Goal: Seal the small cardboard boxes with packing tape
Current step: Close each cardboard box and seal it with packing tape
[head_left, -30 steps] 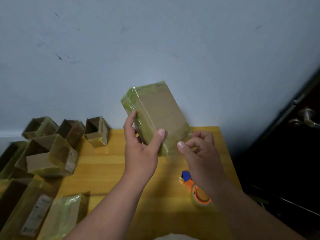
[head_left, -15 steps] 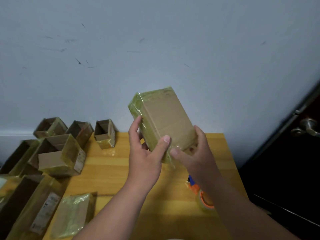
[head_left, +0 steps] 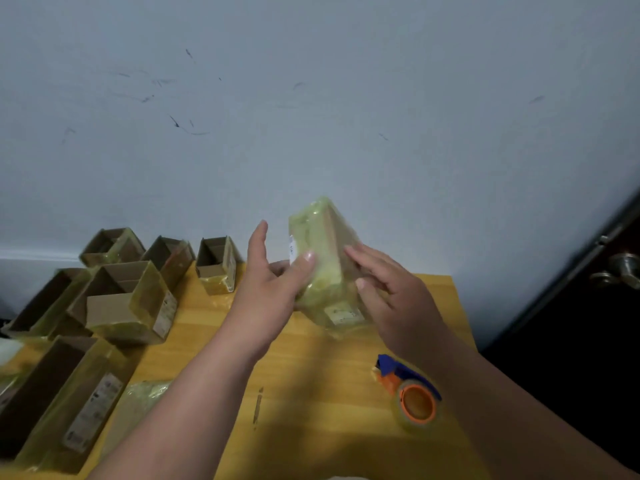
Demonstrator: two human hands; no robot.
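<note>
A person holds one small box (head_left: 325,268) up in the air, above the far part of the yellow table (head_left: 311,375). The box is wrapped in shiny see-through tape and it tips to one side. The left hand (head_left: 273,289) is mostly open. Its thumb presses on the left face of the box, and its long fingers stick up with nothing in them. The right hand (head_left: 391,292) lies flat on the right side of the box with its fingers nearly straight, so it pushes on the box more than it grabs it. The picture is a bit blurry here, so I cannot tell just how tight the hold is. The tape roll (head_left: 415,403), with its orange middle and blue cutter, sits on the table just below the right arm. More boxes wait on the left, and some open boxes (head_left: 124,303) still have no tops closed. I think this box looks almost done, and the hands are turning it to check or smooth it. Things could go wrong now. The tape is slick and both hands are loose, so the box could slip out and fall on the table. The right arm is near the tape roll and could knock it off the edge. If the tape gets rubbed while wrinkled, bumps could stay in it.
</note>
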